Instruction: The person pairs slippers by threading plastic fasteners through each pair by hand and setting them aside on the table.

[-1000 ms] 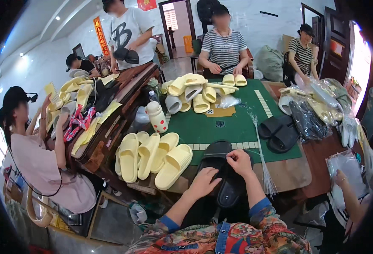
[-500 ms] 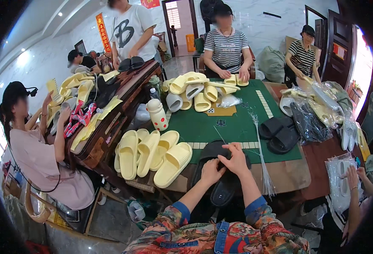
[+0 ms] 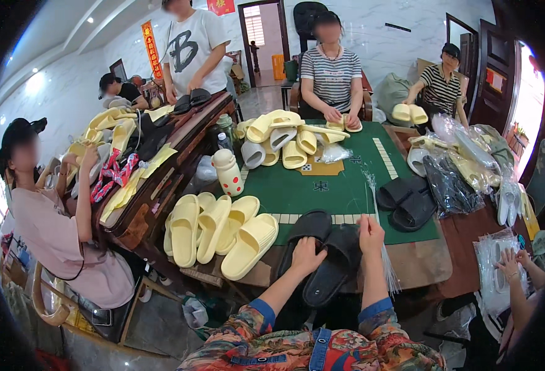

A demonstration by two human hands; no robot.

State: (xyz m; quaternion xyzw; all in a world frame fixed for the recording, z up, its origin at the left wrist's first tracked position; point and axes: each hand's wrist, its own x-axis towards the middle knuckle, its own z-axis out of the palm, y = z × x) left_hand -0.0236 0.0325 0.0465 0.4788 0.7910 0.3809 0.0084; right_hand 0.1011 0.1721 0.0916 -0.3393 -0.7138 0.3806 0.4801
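A pair of black slide sandals (image 3: 341,246) lies side by side at the table's near edge, straight in front of me. My left hand (image 3: 308,255) grips them where the two meet, its fingers closed over the inner edges. Just right of the pair, my right hand (image 3: 371,235) is raised with fingers pinched together; whatever they hold, if anything, is too small to make out. Beside that hand lies a bundle of thin white ties (image 3: 388,266). Another black pair (image 3: 408,201) rests to the right on the green mat (image 3: 272,185).
Pale yellow slides (image 3: 251,246) stand in a group to my left. A white bottle with red dots (image 3: 228,172) is behind them. More yellow and grey slides (image 3: 278,139) are piled farther back. Bagged footwear (image 3: 452,173) covers the right side. Several people work around the tables.
My right hand has left the sandals and moved right, beside the ties. The left hand stays on the sandals, which now show more plainly. Across the room, a person at right now holds up yellow slides.
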